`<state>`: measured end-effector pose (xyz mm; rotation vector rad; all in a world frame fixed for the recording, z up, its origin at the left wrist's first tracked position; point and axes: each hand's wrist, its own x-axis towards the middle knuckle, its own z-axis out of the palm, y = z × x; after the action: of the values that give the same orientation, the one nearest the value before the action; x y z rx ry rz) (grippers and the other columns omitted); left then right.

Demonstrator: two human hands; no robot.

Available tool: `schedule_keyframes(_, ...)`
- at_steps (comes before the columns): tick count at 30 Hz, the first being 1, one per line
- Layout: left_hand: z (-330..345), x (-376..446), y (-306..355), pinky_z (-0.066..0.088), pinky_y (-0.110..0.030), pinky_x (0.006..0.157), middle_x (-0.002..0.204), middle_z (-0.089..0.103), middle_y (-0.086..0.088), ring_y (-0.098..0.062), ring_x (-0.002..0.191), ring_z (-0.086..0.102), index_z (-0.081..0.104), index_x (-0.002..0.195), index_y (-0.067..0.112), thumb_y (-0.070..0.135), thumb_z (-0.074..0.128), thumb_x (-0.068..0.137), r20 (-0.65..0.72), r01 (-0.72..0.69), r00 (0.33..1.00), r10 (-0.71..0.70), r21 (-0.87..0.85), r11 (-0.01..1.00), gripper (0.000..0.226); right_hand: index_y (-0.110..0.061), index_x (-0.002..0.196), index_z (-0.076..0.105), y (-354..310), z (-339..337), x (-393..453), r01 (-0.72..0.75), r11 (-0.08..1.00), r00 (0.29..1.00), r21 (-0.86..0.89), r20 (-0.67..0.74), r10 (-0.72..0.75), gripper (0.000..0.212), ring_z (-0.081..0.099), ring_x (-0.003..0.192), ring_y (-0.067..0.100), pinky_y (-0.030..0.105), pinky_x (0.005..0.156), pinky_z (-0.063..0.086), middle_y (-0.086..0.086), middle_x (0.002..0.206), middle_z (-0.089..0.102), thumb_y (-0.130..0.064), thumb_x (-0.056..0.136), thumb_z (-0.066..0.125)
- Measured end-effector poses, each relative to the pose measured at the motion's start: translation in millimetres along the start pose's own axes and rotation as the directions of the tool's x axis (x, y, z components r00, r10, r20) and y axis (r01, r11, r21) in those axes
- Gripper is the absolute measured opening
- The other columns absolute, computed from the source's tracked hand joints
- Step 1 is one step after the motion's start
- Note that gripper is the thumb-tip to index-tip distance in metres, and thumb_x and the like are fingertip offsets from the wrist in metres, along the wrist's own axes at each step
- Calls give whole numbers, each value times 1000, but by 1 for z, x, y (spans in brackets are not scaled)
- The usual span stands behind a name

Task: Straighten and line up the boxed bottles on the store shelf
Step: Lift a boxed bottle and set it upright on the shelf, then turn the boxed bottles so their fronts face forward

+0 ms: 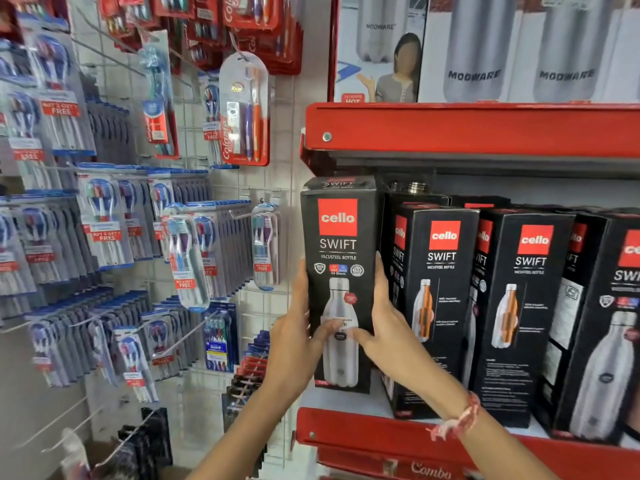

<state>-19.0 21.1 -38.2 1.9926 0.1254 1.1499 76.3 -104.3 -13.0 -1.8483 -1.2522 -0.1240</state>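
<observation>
Plainly, the left hand (294,344) and right hand (388,327) clasp opposite sides of the leftmost black "cello SWIFT Vacusteel Bottle" box (341,271), upright on the red shelf (363,434), left of matching boxes (440,299).

The rightmost black box (620,327) runs off the right edge, its red logo cut mid-word. Behind the front row, 1 open box (414,194) shows only a metal cap; the rest is hidden. The left hand (298,337) and right hand (388,327) cover the lower print on the leftmost box (341,271). The toothbrush packs (69,237) on the pegs are blurred, their small lettering unreadable.
</observation>
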Motion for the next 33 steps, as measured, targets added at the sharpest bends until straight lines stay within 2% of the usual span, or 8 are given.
schedule_keyframes(7,11,-8,-12,58,-31,78,105,49,58,-3,90,70,-4,145,54,20,68,86,36,16,999,-19,102,995,100,-46,139,-29,13,9,-10,-20,999,1000,-30,1,20,111,29,131,0,16,96,30,-13,159,17,-5,88,61)
schedule_keyframes(13,17,-9,-12,52,-20,94,122,48,41,17,105,57,2,144,57,19,66,88,48,61,997,-65,66,996,93,-41,146,-11,16,17,-25,-7,995,981,-99,-195,-13,96,40,135,14,16,101,30,-14,154,24,-15,89,63)
schedule_keyframes(16,18,-14,-13,44,-3,88,122,48,39,31,105,45,12,142,57,20,67,87,4,89,996,-89,51,995,86,-26,148,26,14,11,-35,100,959,869,-265,-445,-214,64,65,108,14,31,88,56,1,139,53,-25,92,58)
schedule_keyframes(19,19,-20,-15,46,-4,89,129,55,24,34,104,42,22,142,52,15,69,85,-66,112,992,-107,75,991,82,-11,138,48,15,-3,-42,74,917,687,-392,-647,-332,51,58,108,20,30,93,50,10,124,58,-16,89,64)
schedule_keyframes(22,23,-25,-7,46,-22,100,131,50,27,19,113,46,28,136,51,22,70,84,-163,87,985,-60,164,983,74,-6,146,31,24,-10,-41,-208,918,681,-338,-724,-112,82,43,116,37,46,95,42,21,140,37,-28,78,73)
schedule_keyframes(25,30,-29,6,34,-15,105,134,41,24,20,121,34,34,138,41,30,68,85,-225,29,974,37,281,959,64,-9,151,11,35,-3,-42,-344,893,756,-291,-649,80,106,48,111,47,53,83,48,28,146,27,-39,72,76)
schedule_keyframes(29,35,-34,18,19,1,103,137,43,10,20,125,24,46,138,29,24,68,86,-234,-82,954,187,396,915,57,-30,149,-14,41,-7,-47,-287,933,785,-219,-612,98,112,44,115,47,53,88,47,29,142,28,-41,77,71)
schedule_keyframes(33,36,-37,43,41,-10,98,128,54,14,7,120,49,44,134,41,32,66,85,-200,-111,967,158,229,967,55,-52,140,-24,34,-32,-58,-40,998,843,-40,-538,13,107,18,142,34,50,108,36,14,152,9,-43,83,66)
